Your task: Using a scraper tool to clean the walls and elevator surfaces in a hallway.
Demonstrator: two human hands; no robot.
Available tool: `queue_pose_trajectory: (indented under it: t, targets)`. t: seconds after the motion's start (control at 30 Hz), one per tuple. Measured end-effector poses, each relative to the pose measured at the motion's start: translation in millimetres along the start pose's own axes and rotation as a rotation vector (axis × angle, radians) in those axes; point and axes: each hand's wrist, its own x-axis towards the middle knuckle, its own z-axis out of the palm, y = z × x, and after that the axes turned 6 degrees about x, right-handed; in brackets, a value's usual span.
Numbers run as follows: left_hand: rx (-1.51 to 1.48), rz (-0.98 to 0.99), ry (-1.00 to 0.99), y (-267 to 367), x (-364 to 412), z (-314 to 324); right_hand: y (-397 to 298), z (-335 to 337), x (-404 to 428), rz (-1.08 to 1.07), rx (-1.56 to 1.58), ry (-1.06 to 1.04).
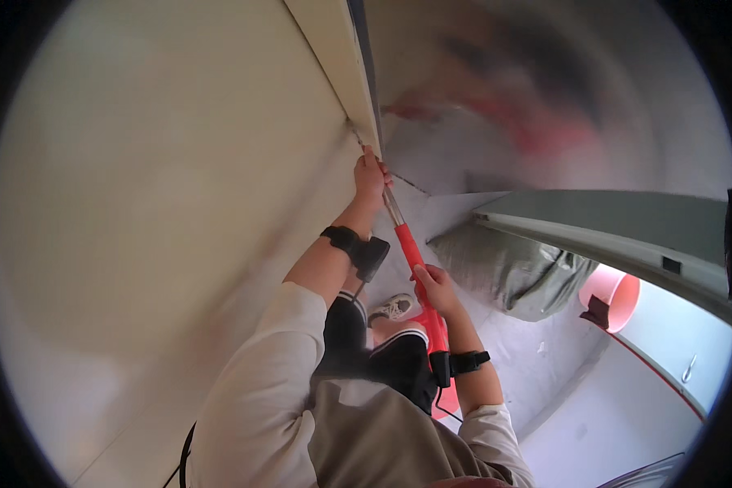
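A long tool with a slim metal shaft (394, 207) and a red sleeve (407, 241) slants up and away from my body. My left hand (372, 177) is closed around the shaft near its far end, one finger lying along it. Lower down, my right hand (437, 288) grips the red sleeve. The thin tip of the tool (355, 129) reaches the seam between a large pale panel (177, 183) and a cream upright strip (341, 61). Whether the tip touches the seam I cannot tell.
Right of the strip, a shiny surface (524, 110) shows blurred red and dark shapes. A grey-green sack (512, 274) lies on the floor below a grey ledge (610, 256). A pink bucket (622, 299) stands farther right. Black devices are strapped to both forearms. My shoe (392, 307) is below.
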Motion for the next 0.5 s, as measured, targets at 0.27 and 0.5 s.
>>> queue_pose_trajectory:
  t: [0.27,0.5]
  targets:
    - [0.09,0.029,0.126,-49,46,-11,34,-18,55,0.062,0.063,-0.034]
    - [0.202,0.126,0.186,-75,65,-19,61,-46,97,-0.05,-0.051,-0.092]
